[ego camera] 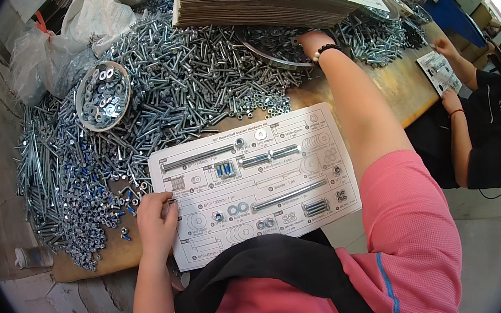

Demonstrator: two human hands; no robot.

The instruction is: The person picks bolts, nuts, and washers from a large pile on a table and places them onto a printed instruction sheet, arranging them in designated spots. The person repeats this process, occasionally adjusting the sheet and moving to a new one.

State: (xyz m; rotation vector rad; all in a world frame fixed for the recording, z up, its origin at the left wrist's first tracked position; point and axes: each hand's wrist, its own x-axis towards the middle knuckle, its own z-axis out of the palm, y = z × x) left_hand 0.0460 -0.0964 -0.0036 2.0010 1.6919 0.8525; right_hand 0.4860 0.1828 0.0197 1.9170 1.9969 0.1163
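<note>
A printed hardware card (255,189) lies before me at the table's edge, with bolts, nuts and washers on several of its outlines. My left hand (159,220) holds the card's left edge, thumb and fingers over its rim. My right hand (315,43) reaches into a round metal tray (271,42) of dark washers; its fingertips are partly hidden, so I cannot tell whether they grip anything. Long bolts (289,195) lie on the card, along with a pair of light washers (237,209) and short bolts with blue patches (225,170).
Piled bolts (182,70) cover much of the table (116,255). A bowl of washers (103,96) stands left, nuts (84,245) below it. A thick stack of cards (268,0) rises behind. At right, another person (493,124) holds a similar card (439,72).
</note>
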